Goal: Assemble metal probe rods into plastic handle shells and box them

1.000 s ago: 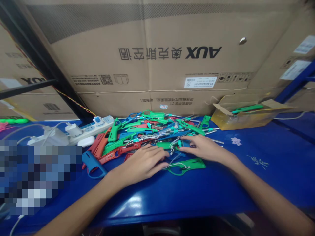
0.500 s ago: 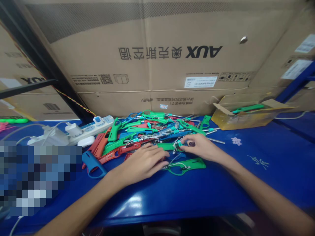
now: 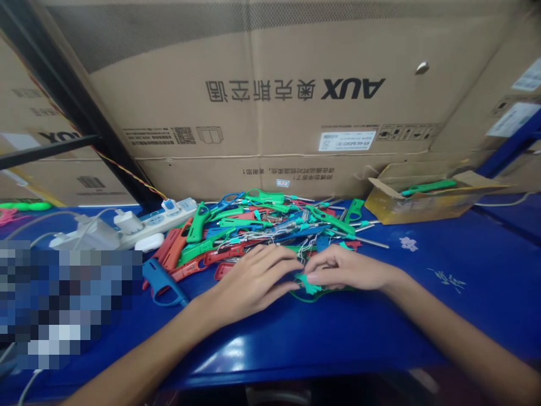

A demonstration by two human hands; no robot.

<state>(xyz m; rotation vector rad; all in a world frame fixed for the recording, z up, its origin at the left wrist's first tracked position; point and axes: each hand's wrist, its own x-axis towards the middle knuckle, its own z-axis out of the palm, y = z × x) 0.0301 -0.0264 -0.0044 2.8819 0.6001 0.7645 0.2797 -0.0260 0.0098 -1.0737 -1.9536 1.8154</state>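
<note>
At the front edge of a heap of red, green and blue plastic handles [image 3: 245,223], both hands meet. My right hand [image 3: 344,269] pinches a small teal-green piece [image 3: 310,285] between thumb and fingers. My left hand [image 3: 264,276] is beside it, with bent fingertips close to the piece's left end; what they hold, if anything, is too small to tell. Under the hands lies a green handle, mostly hidden, its thin loop [image 3: 307,299] showing. Thin white wires [image 3: 305,248] lie just behind the fingers.
A power strip [image 3: 160,221] with plugs and a white case [image 3: 149,242] stand left of the heap. A blue handle [image 3: 163,282] lies front left. At the back right is an open carton [image 3: 416,208] with a green part. Large cardboard [image 3: 270,127] rises behind the blue table [image 3: 262,344].
My right hand has moved slightly toward me and now pinches the teal-green piece over the front green handle. My left fingers have come closer to it. The view has shifted a little.
</note>
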